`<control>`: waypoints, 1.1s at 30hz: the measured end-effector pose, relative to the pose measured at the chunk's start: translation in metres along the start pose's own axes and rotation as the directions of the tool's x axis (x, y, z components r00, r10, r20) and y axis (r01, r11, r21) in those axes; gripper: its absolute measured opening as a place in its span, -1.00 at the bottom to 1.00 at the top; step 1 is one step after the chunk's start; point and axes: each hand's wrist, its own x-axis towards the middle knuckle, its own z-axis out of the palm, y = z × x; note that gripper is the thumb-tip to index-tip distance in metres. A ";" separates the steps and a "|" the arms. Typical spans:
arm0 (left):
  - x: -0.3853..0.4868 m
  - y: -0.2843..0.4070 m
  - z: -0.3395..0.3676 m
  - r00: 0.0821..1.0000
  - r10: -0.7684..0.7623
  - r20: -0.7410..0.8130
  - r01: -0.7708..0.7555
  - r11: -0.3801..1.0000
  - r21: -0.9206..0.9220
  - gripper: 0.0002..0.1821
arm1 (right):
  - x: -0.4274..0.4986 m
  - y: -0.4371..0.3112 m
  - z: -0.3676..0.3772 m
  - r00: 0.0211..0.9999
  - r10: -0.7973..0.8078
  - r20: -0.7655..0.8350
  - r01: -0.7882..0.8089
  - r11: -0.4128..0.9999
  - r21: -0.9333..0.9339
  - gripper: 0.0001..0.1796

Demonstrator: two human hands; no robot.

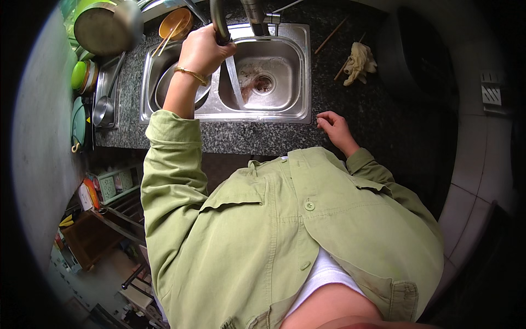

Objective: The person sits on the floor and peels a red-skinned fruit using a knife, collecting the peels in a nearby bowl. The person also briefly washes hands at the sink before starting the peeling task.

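My left hand grips the curved metal faucet spout above the double-basin stainless steel sink. A slanting stream of water falls from the spout into the right basin. Reddish-brown residue lies around that basin's drain. Partly hidden behind my left wrist, a round metal pan or bowl sits in the left basin. My right hand holds nothing; its fingers are loosely bent at the counter's front edge, just right of the sink.
An orange bowl with chopsticks stands behind the left basin. Right of the sink lie a crumpled cloth and a wooden stick. A large dark vessel is farther right. On the left, a metal ladle rests in a tray.
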 end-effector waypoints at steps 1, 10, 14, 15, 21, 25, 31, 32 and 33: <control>-0.001 -0.001 0.001 1.000 0.009 -0.017 -0.009 1.000 -0.004 -0.71 | -0.001 -0.002 0.000 1.000 -0.001 -0.007 0.001 1.000 0.002 -0.80; -0.006 0.002 0.002 0.993 0.052 -0.109 -0.045 0.997 0.066 -0.71 | 0.001 0.003 -0.002 0.999 -0.039 0.007 0.040 0.998 -0.057 -0.80; -0.009 -0.002 0.011 0.980 0.068 -0.189 -0.055 0.996 0.072 -0.71 | 0.002 0.003 -0.003 0.998 -0.052 0.020 0.053 0.998 -0.046 -0.80; -0.011 -0.001 0.013 0.973 0.080 -0.215 -0.065 0.995 0.076 -0.71 | 0.002 0.002 -0.003 0.999 -0.048 0.023 0.049 0.998 -0.047 -0.79; -0.015 0.002 0.024 0.944 0.088 -0.318 -0.110 0.993 -0.052 -0.71 | 0.003 0.005 -0.001 0.999 -0.041 0.034 0.043 0.998 -0.035 -0.79; -0.017 0.002 0.031 0.931 0.063 -0.360 -0.131 0.977 -0.169 -0.71 | 0.001 0.007 0.000 0.998 -0.040 0.045 0.042 0.997 -0.061 -0.78; -0.017 -0.003 0.042 0.934 0.012 -0.358 -0.149 0.921 -0.360 -0.71 | 0.000 0.010 0.003 0.996 -0.049 0.071 0.053 0.996 -0.066 -0.78; -0.016 -0.006 0.045 0.934 0.010 -0.358 -0.163 0.903 -0.398 -0.71 | -0.001 0.007 0.004 0.996 -0.047 0.078 0.052 0.997 -0.059 -0.77; -0.016 -0.009 0.047 0.938 0.002 -0.346 -0.162 0.887 -0.433 -0.71 | -0.002 0.005 0.004 0.996 -0.035 0.081 0.041 0.996 -0.073 -0.77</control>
